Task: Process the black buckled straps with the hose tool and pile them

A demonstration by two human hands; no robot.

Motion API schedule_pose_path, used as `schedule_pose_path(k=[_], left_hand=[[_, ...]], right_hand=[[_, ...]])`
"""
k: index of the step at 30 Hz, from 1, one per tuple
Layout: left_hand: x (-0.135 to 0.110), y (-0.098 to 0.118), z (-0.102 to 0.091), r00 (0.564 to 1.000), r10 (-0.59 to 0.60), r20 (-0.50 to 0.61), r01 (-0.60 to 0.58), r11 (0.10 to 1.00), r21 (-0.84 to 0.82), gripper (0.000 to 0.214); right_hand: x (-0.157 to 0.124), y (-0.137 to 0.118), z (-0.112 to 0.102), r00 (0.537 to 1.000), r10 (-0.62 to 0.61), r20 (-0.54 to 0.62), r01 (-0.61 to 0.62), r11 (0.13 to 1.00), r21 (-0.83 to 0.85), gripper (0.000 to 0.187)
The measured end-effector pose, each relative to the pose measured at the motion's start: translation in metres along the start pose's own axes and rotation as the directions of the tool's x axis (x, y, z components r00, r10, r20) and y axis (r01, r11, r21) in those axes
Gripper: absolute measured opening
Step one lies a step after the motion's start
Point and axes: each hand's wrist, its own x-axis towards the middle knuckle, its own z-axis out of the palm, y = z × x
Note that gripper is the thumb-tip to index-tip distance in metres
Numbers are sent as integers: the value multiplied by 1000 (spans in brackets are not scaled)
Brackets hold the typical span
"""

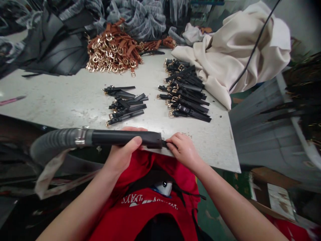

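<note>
Head view: left hand [122, 152] clenched round black nozzle [125, 138] at the table's [62, 97] near edge. Right hand [184, 150] pinches thin black strap [165, 144] at the nozzle tip. Strap looks light and limp; best pinched near its end.

Tube [120, 138] lies along near edge of desk [62, 100], w/ hose [55, 142] running off to L. Left grip [122, 155] wraps tube mid-length; right grip [184, 150] pinches its R tip. Behind tube, centre: small strap pile [126, 105]; bigger strap pile [185, 90] just R of it. Further back, buckled-strap heap [112, 50]. Flat sheets [57, 50] at back L, cloth [238, 50] at back R w/ cable [253, 50] over it. Pen [12, 99] at far L.
</note>
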Motion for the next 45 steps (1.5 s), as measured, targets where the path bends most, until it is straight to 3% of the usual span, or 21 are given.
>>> schedule_pose_path(k=[3, 8, 13, 17, 22, 27, 32, 38, 42, 45], left_hand=[[5, -3, 5, 995, -45, 92, 42, 998, 39, 30], [7, 2, -4, 998, -20, 61, 15, 995, 95, 29], [8, 1, 8, 985, -80, 153, 59, 989, 136, 28], [11, 4, 13, 993, -63, 96, 48, 987, 152, 25], [17, 4, 15, 978, -52, 201, 8, 977, 213, 23], [21, 5, 14, 997, -25, 76, 9, 978, 210, 26], [25, 1, 17, 974, -11, 224, -41, 974, 224, 20], [30, 10, 8, 1000, 16, 26, -20, 984, 175, 25], [28, 3, 19, 995, -6, 98, -7, 990, 138, 25], [30, 3, 15, 992, -64, 105, 49, 989, 138, 27]], right_hand=[[1, -3, 0, 1000, 27, 14, -26, 999, -27, 19], [0, -6, 0, 999, 37, 15, -36, 999, -34, 20], [0, -9, -1, 997, 71, -3, -71, 996, -54, 19], [0, -10, 0, 996, 85, -14, -85, 996, -38, 19], [-1, -10, 1, 989, 135, -58, -134, 991, 17, 22], [-1, -9, 2, 990, 137, -38, -136, 990, 21, 23], [-1, -8, 4, 987, 145, -69, -144, 989, 27, 25], [-1, -9, 4, 986, 153, -65, -152, 988, 24, 25], [-1, -8, 5, 986, 153, -72, -153, 988, 15, 27], [-1, -8, 6, 984, 162, -79, -161, 987, 18, 26]])
